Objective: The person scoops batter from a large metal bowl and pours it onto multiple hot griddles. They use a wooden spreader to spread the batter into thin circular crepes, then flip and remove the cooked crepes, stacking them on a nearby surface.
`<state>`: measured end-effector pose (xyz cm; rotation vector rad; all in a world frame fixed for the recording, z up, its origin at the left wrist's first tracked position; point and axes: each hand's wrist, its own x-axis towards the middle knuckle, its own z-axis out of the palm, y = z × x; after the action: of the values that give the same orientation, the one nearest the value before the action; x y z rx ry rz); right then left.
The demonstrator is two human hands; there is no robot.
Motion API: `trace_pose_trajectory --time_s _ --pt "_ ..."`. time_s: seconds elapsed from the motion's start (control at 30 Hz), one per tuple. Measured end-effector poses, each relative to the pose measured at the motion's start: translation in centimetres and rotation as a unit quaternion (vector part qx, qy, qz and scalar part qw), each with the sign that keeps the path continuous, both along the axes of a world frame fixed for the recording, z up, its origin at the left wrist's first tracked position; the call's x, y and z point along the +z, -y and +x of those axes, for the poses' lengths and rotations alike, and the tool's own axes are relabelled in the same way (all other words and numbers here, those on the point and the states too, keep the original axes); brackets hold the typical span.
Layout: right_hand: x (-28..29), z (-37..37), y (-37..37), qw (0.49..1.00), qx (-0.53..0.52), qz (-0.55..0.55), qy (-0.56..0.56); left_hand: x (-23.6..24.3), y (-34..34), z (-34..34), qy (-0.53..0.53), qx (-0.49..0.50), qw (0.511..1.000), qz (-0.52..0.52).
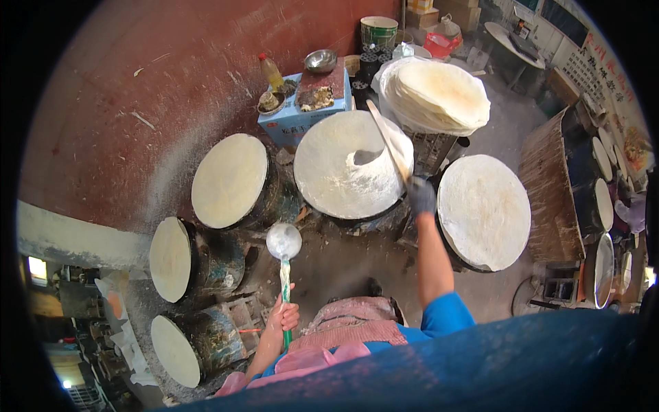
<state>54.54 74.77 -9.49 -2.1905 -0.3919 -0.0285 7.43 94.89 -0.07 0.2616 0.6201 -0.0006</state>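
My left hand [282, 317] is closed round the green handle of a ladle [283, 242], whose round bowl is smeared with white. In a dark glove, my right hand [421, 196] grips a long flat wooden scraper [388, 142]. The scraper lies across the right part of the middle griddle. There a thin pale sheet of batter [336, 182] covers most of the round top, with a dark bare patch [364, 157] left of the scraper. On the griddle just right of my gloved hand lies another pale round flatbread [484, 211].
More drum-like griddles with pale rounds stand at the left [230, 181], [170, 259], [176, 350]. A stack of thin flatbreads [439, 93] rests on plastic at the back. Beside it, a blue box [302, 118] carries a metal bowl [320, 61] and a yellow bottle [272, 71].
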Motion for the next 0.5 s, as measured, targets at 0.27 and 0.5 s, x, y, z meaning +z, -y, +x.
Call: trace_pose_trajectory --time_s 0.27,0.5 --pt "-0.1 -6.9 -1.7 0.969 0.072 0.199 -0.126 0.3 -1.8 -0.9 0.051 -0.005 0.997 0.053" --pt "-1.8 -9.3 1.5 0.994 0.023 0.025 -0.104 0.8 -3.2 -3.6 0.043 0.014 0.997 0.059"
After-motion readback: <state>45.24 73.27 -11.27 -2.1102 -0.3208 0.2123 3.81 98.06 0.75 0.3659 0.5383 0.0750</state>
